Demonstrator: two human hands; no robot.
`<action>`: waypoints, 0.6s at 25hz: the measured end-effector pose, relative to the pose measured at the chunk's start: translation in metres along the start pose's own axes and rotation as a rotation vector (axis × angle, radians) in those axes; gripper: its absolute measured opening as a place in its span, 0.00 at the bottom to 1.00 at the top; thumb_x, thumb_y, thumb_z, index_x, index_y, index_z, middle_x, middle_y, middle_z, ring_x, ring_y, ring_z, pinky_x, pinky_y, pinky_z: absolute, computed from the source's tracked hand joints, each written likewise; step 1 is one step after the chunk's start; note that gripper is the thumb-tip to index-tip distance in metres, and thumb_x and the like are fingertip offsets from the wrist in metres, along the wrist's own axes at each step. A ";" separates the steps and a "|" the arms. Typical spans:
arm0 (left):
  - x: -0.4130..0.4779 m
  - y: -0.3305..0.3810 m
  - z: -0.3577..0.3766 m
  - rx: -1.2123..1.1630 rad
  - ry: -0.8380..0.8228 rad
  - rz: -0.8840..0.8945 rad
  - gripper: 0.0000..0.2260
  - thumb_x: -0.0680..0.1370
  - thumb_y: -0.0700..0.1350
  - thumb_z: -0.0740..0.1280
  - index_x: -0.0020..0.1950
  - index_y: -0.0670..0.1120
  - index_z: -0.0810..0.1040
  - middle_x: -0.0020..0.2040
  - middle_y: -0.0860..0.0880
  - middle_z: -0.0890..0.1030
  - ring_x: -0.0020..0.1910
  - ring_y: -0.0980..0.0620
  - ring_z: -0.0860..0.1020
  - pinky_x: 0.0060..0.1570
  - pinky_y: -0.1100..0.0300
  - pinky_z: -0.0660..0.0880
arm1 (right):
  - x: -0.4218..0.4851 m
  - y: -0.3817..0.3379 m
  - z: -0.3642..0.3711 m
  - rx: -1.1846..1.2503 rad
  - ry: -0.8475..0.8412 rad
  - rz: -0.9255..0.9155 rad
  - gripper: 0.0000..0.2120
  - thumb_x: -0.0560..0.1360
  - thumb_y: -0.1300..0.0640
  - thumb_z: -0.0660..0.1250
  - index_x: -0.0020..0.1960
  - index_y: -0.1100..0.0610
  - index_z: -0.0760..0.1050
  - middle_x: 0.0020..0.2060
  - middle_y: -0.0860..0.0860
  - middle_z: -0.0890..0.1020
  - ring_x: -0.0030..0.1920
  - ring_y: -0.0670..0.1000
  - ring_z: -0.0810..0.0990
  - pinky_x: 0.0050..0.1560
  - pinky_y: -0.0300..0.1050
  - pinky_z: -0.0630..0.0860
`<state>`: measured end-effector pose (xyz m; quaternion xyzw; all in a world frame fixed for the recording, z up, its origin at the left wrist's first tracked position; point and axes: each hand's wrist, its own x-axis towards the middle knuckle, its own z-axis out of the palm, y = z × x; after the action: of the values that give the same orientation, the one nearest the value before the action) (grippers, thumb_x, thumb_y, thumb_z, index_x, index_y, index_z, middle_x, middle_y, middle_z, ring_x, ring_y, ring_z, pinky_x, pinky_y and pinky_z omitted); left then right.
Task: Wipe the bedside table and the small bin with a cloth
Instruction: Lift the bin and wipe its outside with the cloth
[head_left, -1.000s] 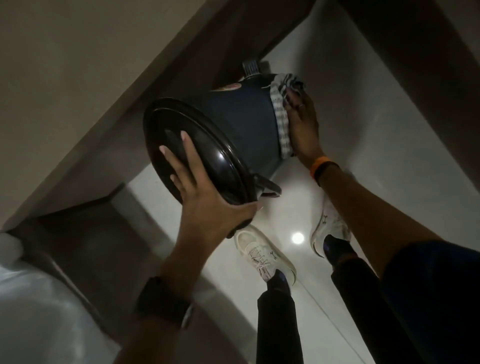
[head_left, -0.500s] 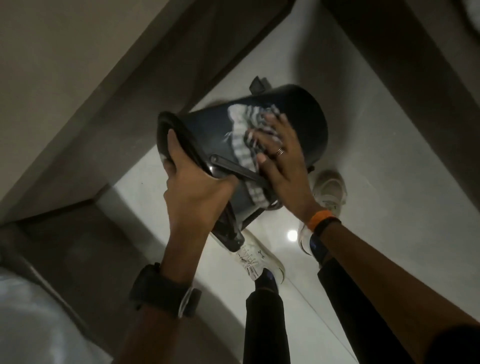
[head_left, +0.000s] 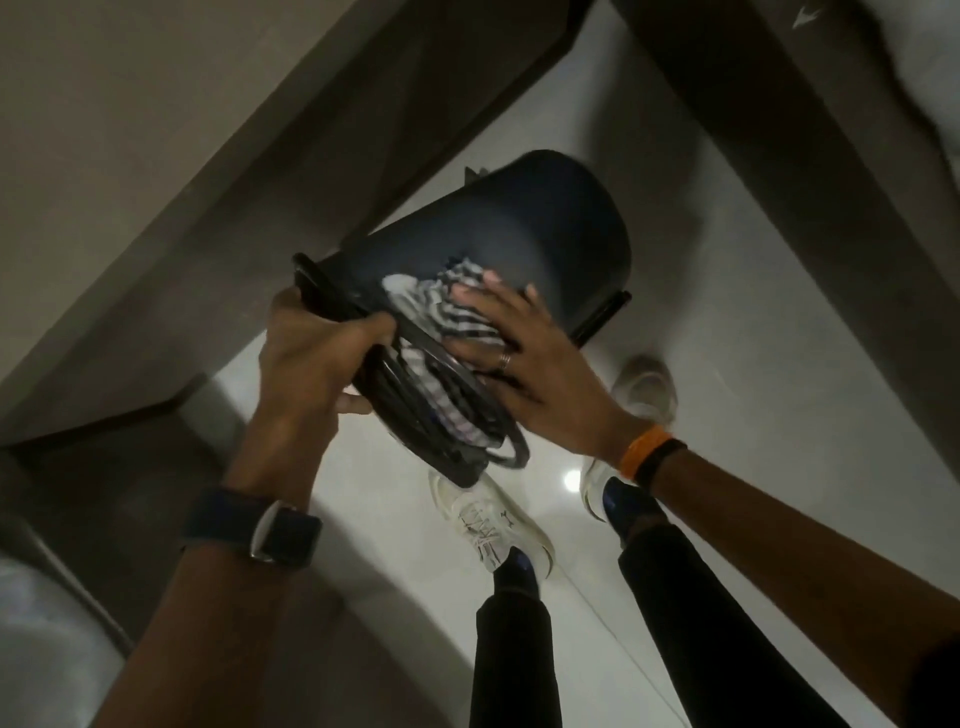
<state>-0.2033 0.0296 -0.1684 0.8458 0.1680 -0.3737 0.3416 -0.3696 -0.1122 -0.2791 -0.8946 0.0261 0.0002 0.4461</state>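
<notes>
Dim room, seen from above. Bin (head_left: 524, 234), dark and round, held off the floor (head_left: 727, 291) and tipped on its side, base pointing away, lid end (head_left: 441, 415) toward the camera. Left hand (head_left: 311, 358) at the lid rim, fingers (head_left: 374, 327) wrapped tight over the edge, thumb tip showing under the rim. Watch (head_left: 260, 525) on the left wrist. Right hand (head_left: 524, 364) laid flat on the bin's side, fingers spread apart and pressing a cloth (head_left: 452, 296) against the wall, not curled around it. Cloth striped grey and white, bunched under the palm, one end trailing down behind the wire handle (head_left: 467, 395) near the lid. Ring (head_left: 504, 360) on one finger of the right hand; orange band (head_left: 639, 452) and a dark one beside it on that wrist. Below the bin, two white shoes (head_left: 488, 519) on the glossy pale floor, dark trouser legs (head_left: 514, 639) rising toward the camera, a small bright reflection (head_left: 571, 479) between the feet. Pedal of the bin (head_left: 602, 312) jutting out at the base end. Brown panels on the left and upper right, too dark and too cropped to tell which is the desk. Pale blurred surface (head_left: 47, 634) at the lower left corner, unclear what.
</notes>
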 end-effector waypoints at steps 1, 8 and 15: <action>0.000 -0.008 0.004 0.003 -0.008 -0.017 0.20 0.72 0.39 0.75 0.60 0.51 0.75 0.38 0.51 0.86 0.36 0.50 0.87 0.29 0.54 0.84 | -0.004 0.014 -0.005 -0.023 0.017 0.078 0.22 0.84 0.51 0.61 0.78 0.45 0.68 0.84 0.56 0.60 0.86 0.61 0.49 0.85 0.69 0.48; -0.004 -0.007 0.013 -0.145 0.017 -0.011 0.29 0.69 0.43 0.76 0.68 0.49 0.70 0.47 0.49 0.82 0.41 0.47 0.85 0.39 0.46 0.87 | 0.017 0.024 -0.013 0.473 0.328 0.636 0.28 0.86 0.50 0.58 0.77 0.26 0.50 0.86 0.49 0.40 0.87 0.57 0.46 0.84 0.65 0.59; -0.012 -0.013 0.012 -0.129 0.037 -0.085 0.34 0.73 0.34 0.74 0.72 0.53 0.64 0.63 0.41 0.82 0.55 0.37 0.85 0.52 0.36 0.85 | -0.046 0.002 0.036 0.222 0.062 0.271 0.32 0.84 0.57 0.65 0.80 0.36 0.57 0.85 0.46 0.39 0.86 0.57 0.37 0.84 0.49 0.53</action>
<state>-0.2243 0.0299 -0.1705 0.8210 0.2336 -0.3606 0.3760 -0.4149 -0.0819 -0.3013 -0.8279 0.1600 0.0297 0.5368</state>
